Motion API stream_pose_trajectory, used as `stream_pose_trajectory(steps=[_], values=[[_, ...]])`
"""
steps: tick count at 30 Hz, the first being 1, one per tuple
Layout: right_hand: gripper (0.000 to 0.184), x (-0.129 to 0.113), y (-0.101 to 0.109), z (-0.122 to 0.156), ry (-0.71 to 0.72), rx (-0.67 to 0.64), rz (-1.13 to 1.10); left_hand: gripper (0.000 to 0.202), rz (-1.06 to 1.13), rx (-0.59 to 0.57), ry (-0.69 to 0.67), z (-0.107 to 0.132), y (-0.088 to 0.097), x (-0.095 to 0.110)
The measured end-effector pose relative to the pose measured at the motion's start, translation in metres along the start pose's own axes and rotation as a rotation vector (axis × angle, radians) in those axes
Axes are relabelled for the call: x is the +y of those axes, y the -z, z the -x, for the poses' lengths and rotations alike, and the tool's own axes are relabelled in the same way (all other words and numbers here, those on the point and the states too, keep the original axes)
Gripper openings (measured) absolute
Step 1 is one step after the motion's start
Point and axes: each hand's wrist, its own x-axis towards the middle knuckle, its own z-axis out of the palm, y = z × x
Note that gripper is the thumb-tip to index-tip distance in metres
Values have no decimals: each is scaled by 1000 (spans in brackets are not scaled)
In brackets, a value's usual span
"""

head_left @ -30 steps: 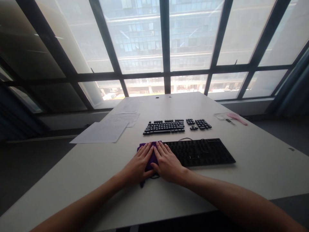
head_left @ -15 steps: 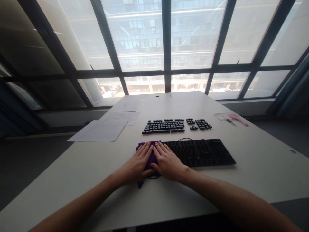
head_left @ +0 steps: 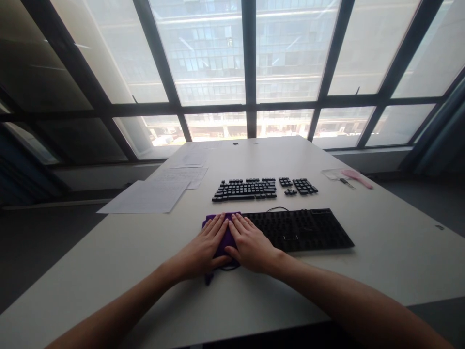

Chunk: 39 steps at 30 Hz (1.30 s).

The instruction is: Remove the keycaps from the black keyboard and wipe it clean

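Observation:
Both hands lie flat, side by side, on a purple cloth (head_left: 223, 236) that covers the left end of a black keyboard base (head_left: 305, 229) with its keycaps removed. My left hand (head_left: 203, 247) presses the cloth's left part, fingers stretched forward. My right hand (head_left: 249, 245) rests on the cloth's right part, its fingers reaching onto the keyboard base. Behind the base, several black keycaps (head_left: 254, 188) are laid out in keyboard order on the white table (head_left: 119, 247).
Sheets of paper (head_left: 148, 196) lie at the left of the table. A pink brush (head_left: 358, 177) and a small tool sit at the right edge. A thin cable loops behind the keyboard base. Large windows rise beyond the table's far edge.
The view has shifted slightly; both hands and the cloth stay in nearly the same place on the keyboard base's left end.

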Motion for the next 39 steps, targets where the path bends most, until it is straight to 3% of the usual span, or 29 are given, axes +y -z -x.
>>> stream_pose_trajectory(steps=[24,39], values=[[71,1,0,-3,24,53,14,97,16,-4,5,0,6,2],[48,-4,1,-4,48,83,38,98,30,4,-6,1,2,-1]])
